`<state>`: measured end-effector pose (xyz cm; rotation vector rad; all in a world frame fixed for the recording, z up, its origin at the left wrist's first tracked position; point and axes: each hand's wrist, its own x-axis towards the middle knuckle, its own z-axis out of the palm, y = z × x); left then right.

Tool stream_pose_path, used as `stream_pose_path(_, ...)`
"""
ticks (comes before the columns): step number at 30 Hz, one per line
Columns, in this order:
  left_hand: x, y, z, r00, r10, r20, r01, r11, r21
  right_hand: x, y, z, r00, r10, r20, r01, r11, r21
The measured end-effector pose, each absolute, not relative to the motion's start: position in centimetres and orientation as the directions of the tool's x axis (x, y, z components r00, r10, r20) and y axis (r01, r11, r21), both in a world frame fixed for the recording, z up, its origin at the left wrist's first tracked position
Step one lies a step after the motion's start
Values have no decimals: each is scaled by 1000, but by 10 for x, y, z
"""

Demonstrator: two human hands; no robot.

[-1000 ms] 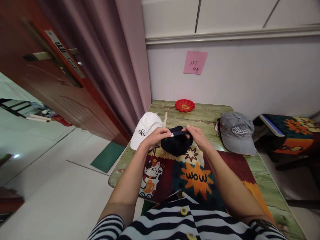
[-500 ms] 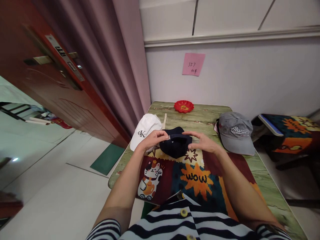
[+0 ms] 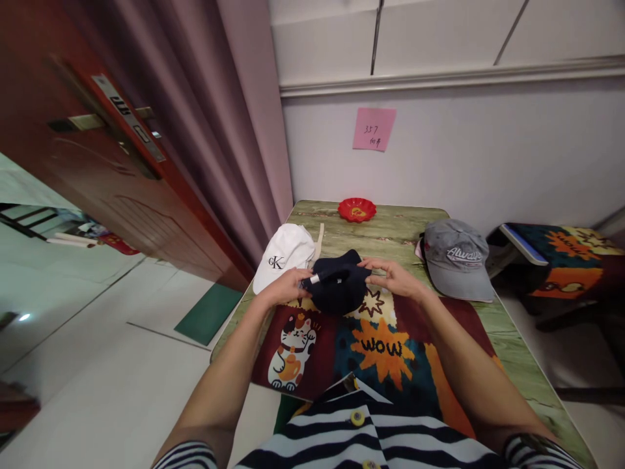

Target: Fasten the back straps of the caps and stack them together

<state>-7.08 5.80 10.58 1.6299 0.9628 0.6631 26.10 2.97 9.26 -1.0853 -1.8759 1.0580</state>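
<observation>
Between my two hands is a dark navy baseball cap [image 3: 342,290], its inside partly showing and a small pale tag near its left edge. My left hand [image 3: 288,285] grips the cap's left edge near that tag, with the fingers closed. At the other side, my right hand [image 3: 393,277] pinches the cap's right edge between thumb and fingers. A white cap [image 3: 288,251] with black "CK" letters sits just beyond my left hand, its strap sticking up. Farther right on the table rests a grey cap [image 3: 456,257] with "Always" lettering.
A red scalloped dish [image 3: 357,210] stands at the back of the wood-patterned table [image 3: 405,225]. Under the navy cap lies a colourful mat [image 3: 322,352] with a cat and "WOW". A pink note [image 3: 374,129] is on the wall. Left are a curtain [image 3: 244,117] and a brown door [image 3: 122,195].
The navy cap has turned and tipped a little, so more of its inside and the pale tag show. My left hand has shifted left and slightly down along the edge.
</observation>
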Motion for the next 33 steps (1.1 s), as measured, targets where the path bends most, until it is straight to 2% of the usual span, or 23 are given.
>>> stream_pose_path(3,-70,57,121,559,826,-78,94,31,995,263,25,117,-316,936,158,88,194,-977)
stream_pose_path(5,-63,56,129,453,891,4,-174,84,981,260,23,128,-223,966,131,-116,107,-987)
stream_pose_path(7,-49,52,131,311,949,49,-403,85,911,252,22,129,-126,990,71,-300,30,-953)
stream_pose_path(10,-20,43,120,245,969,7,-534,129,836,234,26,112,-78,996,-51,-464,-81,-882)
stream_pose_path(16,9,32,82,234,964,-129,-586,246,772,220,32,60,-131,973,-188,-611,-228,-758)
stream_pose_path(21,8,30,81,306,934,-182,-604,338,722,234,33,46,-134,962,-236,-680,-263,-685)
stream_pose_path(27,7,19,85,486,768,-416,-420,623,660,249,34,50,-100,974,-205,-676,-217,-704)
stream_pose_path(30,5,24,71,443,750,-490,-417,657,628,254,17,54,-92,966,-243,-699,-236,-675)
stream_pose_path(33,9,36,53,356,804,-477,-502,595,628,248,-19,57,-191,928,-320,-717,-355,-600)
